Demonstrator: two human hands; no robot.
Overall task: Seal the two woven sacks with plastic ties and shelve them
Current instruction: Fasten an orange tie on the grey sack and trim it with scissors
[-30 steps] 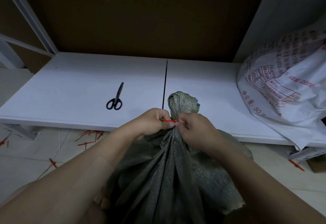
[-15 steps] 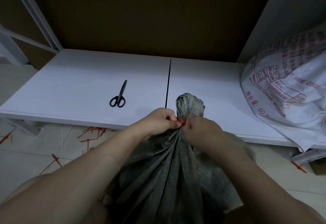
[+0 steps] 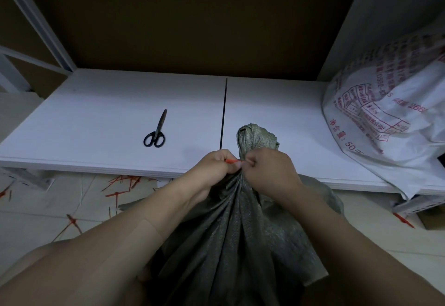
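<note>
Grey-green woven sack (image 3: 240,238) stands on the floor (image 3: 36,221) right in front of the person, neck bunched tight, top tuft poking up past the front edge of the white shelf (image 3: 96,117). Red tie (image 3: 234,161) runs across the neck btw the two hands. L hand (image 3: 215,169): fingers curled, pinching the tie's free end. R hand (image 3: 267,172): also curled, pinching the tie at the neck, knuckles against the fabric. Can't tell if the tie is locked or how far round it goes; hands hide it. 2nd sack (image 3: 390,117), white w/ red print, lies slumped on the shelf's right end, a corner hanging over the front edge, well apart from the grey one; its mouth is out of view. Black scissors (image 3: 155,133) lie closed on the shelf, left of the seam (image 3: 224,113), handles toward the person. Spare ties (image 3: 120,183), red, scattered on the floor below the shelf edge at left, one more at far right.
</note>
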